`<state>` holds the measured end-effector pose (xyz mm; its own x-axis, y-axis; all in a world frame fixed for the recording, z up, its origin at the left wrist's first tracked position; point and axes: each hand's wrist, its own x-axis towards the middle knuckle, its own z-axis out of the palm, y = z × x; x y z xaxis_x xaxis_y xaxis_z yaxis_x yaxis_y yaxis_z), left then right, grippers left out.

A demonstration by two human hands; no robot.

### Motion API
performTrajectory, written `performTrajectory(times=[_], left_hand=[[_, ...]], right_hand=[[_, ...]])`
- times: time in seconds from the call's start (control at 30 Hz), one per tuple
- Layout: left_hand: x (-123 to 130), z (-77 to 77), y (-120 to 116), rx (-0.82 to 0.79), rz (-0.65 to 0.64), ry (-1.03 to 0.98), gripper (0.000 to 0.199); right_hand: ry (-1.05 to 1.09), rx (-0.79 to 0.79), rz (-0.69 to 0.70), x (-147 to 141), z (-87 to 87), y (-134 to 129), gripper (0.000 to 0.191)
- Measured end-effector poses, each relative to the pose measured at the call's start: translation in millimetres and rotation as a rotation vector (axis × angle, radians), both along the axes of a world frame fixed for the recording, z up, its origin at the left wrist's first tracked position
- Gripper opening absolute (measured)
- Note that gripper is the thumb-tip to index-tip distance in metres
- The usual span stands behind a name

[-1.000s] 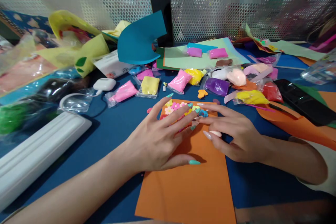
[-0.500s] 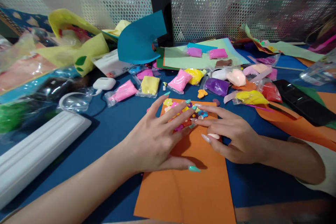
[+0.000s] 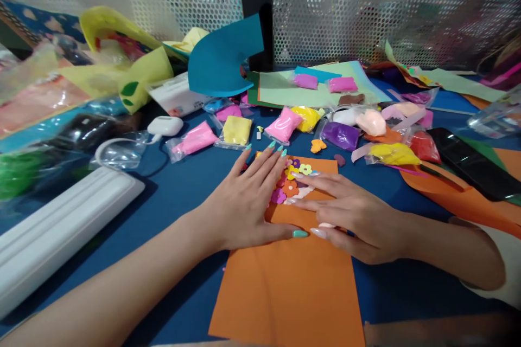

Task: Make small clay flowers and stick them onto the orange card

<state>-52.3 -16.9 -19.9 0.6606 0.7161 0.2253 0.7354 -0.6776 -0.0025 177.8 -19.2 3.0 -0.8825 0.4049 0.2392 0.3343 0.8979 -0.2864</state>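
An orange paper sheet (image 3: 288, 293) lies on the blue tabletop, with a cluster of small colourful flower cutouts (image 3: 290, 188) on its far part. Over the cluster's left side my left hand (image 3: 240, 200) lies flat, fingers stretched forward and thumb out to the right. From the right, my right hand (image 3: 358, 217) rests its extended index and middle fingertips on the flowers. Its thumb points left across the sheet. Something pale peach shows by the curled fingers; whether it is a nail or a small piece I cannot tell. Part of the cluster is hidden under both hands.
Several bags of coloured clay, one of them pink (image 3: 284, 124), lie beyond the sheet. A white earbud case (image 3: 165, 126) and a long white device (image 3: 69, 227) are at left. At right are a black phone (image 3: 474, 160) and orange paper scraps (image 3: 427, 187).
My left hand has drawn its fingers together and shifted left, uncovering more flowers. My right fingertips have moved slightly left and nearer over the cluster.
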Motion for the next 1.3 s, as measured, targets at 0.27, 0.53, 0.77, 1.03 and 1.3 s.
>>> performTrajectory(times=[0.27,0.53,0.77,1.03,1.3], left_hand=[[1.0,2.4,-1.2,-0.060,0.014,-0.026,0.101],[3.0,6.4,0.2,-0.187,0.018,-0.004,0.101],[4.2,9.8,-0.5,-0.221,0.028,0.019,0.099],[3.9,11.6,-0.9,-0.245,0.032,0.023,0.099],[4.8,10.2,-0.2,-0.251,0.037,0.040,0.097]], right_hand=[[-0.072,0.059,0.001,-2.7,-3.8,-0.4,0.030],[-0.087,0.113,0.009,-6.3,-7.4,-2.1,0.034],[-0.089,0.154,0.026,-6.6,-9.8,-3.3,0.028],[0.029,0.174,0.037,-1.6,-5.7,-0.2,0.024],[-0.129,0.159,0.023,-4.9,-8.1,-2.7,0.030]])
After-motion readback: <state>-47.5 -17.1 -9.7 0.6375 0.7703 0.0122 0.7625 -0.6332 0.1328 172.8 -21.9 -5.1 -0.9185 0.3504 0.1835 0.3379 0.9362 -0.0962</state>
